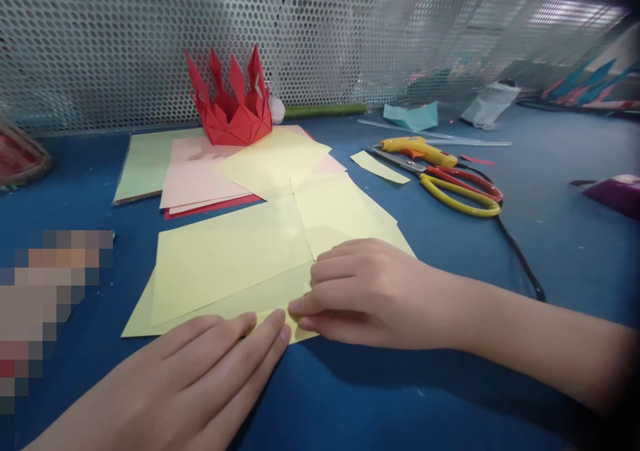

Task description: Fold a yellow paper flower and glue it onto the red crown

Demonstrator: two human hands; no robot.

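The left hand [185,374] lies palm-down, fingers [239,355] extended; the right hand [363,291] curls beside them, right forearm [520,337] slanting inward.

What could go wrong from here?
The left hand and right hand both touch a small yellow paper piece; uneven pressing might crease it crooked.
The pointed red paper crown appears to stand on stacked pink paper sheets; shifting them could topple it.
Metal scissors with red and yellow handles overlap a black cord; pulling it might drag them.

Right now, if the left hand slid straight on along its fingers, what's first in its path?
Likely the right hand, close ahead of the left hand at the yellow paper; the exact gap is hard to judge.
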